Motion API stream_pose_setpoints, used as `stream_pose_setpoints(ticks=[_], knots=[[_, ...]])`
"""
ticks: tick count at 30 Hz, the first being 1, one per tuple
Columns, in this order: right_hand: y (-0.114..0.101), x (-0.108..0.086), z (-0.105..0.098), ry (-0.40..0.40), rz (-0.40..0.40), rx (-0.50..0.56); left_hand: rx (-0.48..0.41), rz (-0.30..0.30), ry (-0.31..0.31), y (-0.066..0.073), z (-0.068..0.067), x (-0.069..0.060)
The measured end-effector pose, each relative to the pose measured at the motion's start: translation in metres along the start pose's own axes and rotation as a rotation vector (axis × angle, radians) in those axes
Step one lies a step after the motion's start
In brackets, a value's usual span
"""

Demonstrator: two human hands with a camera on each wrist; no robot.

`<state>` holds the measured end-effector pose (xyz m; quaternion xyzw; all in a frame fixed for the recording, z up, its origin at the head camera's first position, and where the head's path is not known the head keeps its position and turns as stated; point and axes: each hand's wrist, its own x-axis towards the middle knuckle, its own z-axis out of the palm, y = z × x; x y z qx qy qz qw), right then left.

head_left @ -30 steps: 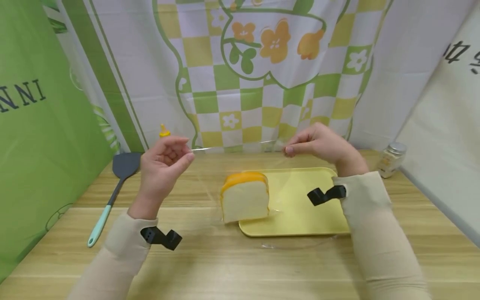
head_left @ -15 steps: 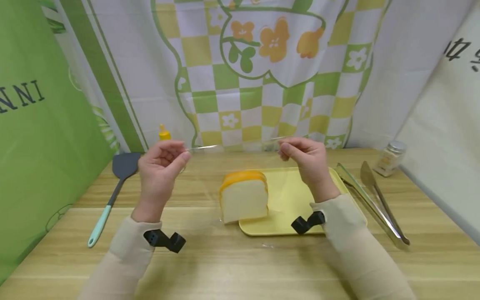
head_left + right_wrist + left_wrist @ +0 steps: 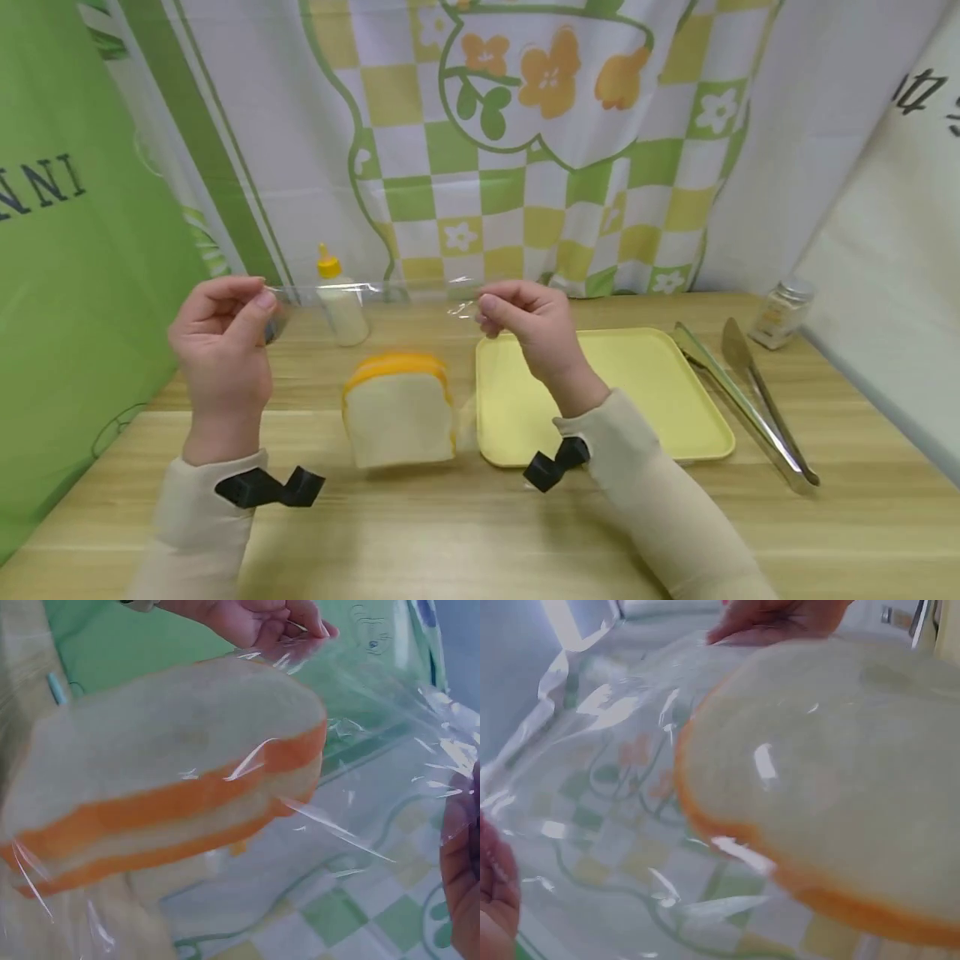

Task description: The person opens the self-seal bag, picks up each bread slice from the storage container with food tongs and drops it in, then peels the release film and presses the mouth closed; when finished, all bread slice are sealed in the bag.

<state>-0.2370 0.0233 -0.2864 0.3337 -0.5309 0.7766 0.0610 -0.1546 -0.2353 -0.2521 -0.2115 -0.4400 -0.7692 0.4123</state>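
Two thick slices of toast bread (image 3: pixel 401 421) with orange crusts stand together inside a clear plastic bag (image 3: pixel 375 293). My left hand (image 3: pixel 225 358) pinches the bag's upper left corner between thumb and fingers. At the opposite upper corner, my right hand (image 3: pixel 536 333) pinches the film, so the top edge is stretched between both hands. In the right wrist view the bread (image 3: pixel 172 757) shows its two layers behind shiny film. The left wrist view shows the pale face of the bread (image 3: pixel 840 765) close up. Whether the bread's lower edge touches the table cannot be told.
A yellow tray (image 3: pixel 637 383) lies right of the bread, partly behind my right forearm. Metal tongs (image 3: pixel 750 417) and a lidded glass jar (image 3: pixel 782 315) are farther right. A squeeze bottle with a yellow cap (image 3: pixel 345 312) stands behind the bag on the wooden table (image 3: pixel 420 533).
Both hands have moved left with the bag, and the bread has gone from the tray's left edge to beside it. The right wrist has turned. My left hand now covers the spatula seen earlier.
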Motion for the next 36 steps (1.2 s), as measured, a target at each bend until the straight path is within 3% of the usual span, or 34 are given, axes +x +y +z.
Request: stream_pose_setpoints(ticks=[3, 5, 10, 18, 25, 29, 36], knots=[[0.015, 0.008, 0.005, 0.018, 0.161, -0.065, 0.062, -0.139, 0.057, -0.008, -0.017, 0.005], [0.029, 0.015, 0.005, 0.028, 0.24, -0.105, 0.171, -0.209, 0.093, -0.019, -0.029, 0.007], [0.061, 0.025, 0.0, 0.048, 0.36, -0.16, 0.396, -0.267, 0.122, -0.05, -0.053, 0.012], [0.095, 0.026, -0.015, 0.132, 0.522, -0.24, 0.598, -0.467, 0.086, -0.092, -0.074, 0.013], [0.126, 0.011, -0.025, 0.18, 0.653, -0.229, 0.738, -0.6, -0.018, -0.122, -0.093, -0.002], [0.134, 0.003, -0.024, 0.197, 0.685, -0.226, 0.767, -0.642, 0.0, -0.129, -0.101, -0.011], [0.131, 0.001, -0.024, 0.192, 0.708, -0.236, 0.761, -0.632, 0.017, -0.13, -0.103, -0.014]])
